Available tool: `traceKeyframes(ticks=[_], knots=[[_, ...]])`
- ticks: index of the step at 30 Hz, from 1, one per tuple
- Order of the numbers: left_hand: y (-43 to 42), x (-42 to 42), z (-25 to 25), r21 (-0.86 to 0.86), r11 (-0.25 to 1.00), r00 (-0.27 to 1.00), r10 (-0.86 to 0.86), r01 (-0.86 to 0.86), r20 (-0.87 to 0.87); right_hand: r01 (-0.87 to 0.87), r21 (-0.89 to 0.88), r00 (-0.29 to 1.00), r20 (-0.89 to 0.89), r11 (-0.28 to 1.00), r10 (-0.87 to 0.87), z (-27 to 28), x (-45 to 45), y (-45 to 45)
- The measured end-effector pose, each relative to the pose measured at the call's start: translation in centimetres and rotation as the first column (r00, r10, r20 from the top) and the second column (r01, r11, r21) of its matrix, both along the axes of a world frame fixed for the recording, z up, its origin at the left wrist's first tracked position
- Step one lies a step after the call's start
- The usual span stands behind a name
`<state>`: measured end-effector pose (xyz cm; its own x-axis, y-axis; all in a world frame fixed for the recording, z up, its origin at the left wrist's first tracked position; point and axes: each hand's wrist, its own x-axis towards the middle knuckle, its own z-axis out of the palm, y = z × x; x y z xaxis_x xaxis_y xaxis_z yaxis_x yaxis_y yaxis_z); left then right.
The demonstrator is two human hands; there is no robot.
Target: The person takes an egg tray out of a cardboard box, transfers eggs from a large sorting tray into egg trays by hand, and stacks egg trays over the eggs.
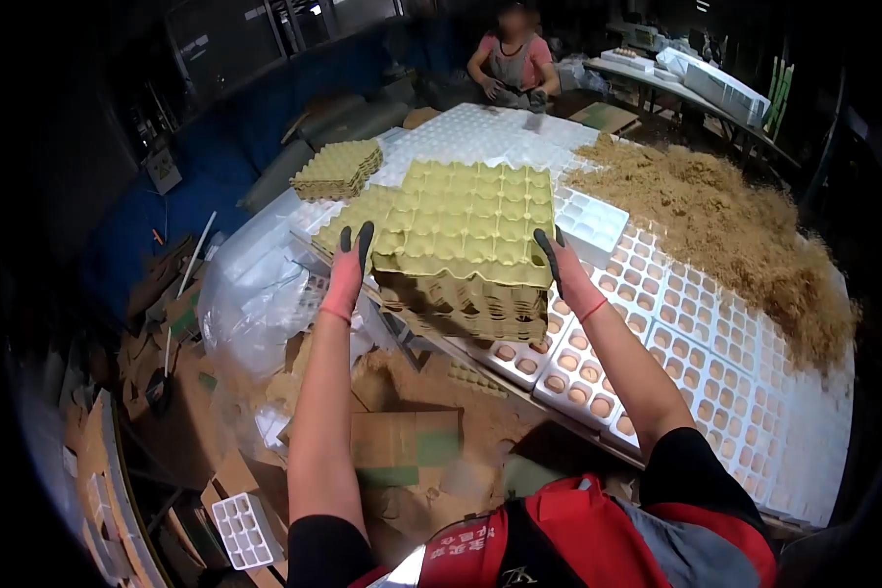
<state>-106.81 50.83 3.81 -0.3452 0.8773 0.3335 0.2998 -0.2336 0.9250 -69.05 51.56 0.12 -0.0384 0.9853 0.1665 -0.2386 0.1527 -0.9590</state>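
Observation:
A tall stack of yellowish pulp egg trays [470,220] is held between my two gloved hands near the table's front edge. My left hand [353,265] presses on the stack's left side, and my right hand [563,269] presses on its right side. Both gloves are pink with dark fingers. The trays look empty on top. Right of the stack, white foam trays [701,377] with round, pale brown items in their cells cover the table. A white foam tray [593,225] lies just behind my right hand.
A smaller stack of pulp trays [338,169] sits at the back left. Brown shredded material [715,211] is heaped on the right. A person [517,59] stands across the table. Cardboard [402,441], plastic wrap [255,294] and a white tray [245,530] lie below.

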Motion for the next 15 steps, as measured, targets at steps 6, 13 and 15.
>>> traceKeyframes(ticks=[6, 13, 15], knots=[[2.2, -0.2, 1.3, -0.377, 0.864, 0.94, -0.337, 0.334, 0.06, -0.162, -0.149, 0.986, -0.074, 0.975, 0.152, 3.8, -0.5, -3.3], [2.7, -1.4, -1.9, -0.464, 0.751, 0.873, -0.32, 0.47, 0.367, -0.075, -0.23, 0.988, -0.148, 0.97, 0.041, 0.2, -0.8, -2.1], [1.0, -0.6, 1.3, -0.472, 0.762, 0.896, -0.396, 0.442, 0.201, -0.046, -0.233, 0.993, -0.114, 0.971, 0.02, 2.7, 0.4, -1.6]])
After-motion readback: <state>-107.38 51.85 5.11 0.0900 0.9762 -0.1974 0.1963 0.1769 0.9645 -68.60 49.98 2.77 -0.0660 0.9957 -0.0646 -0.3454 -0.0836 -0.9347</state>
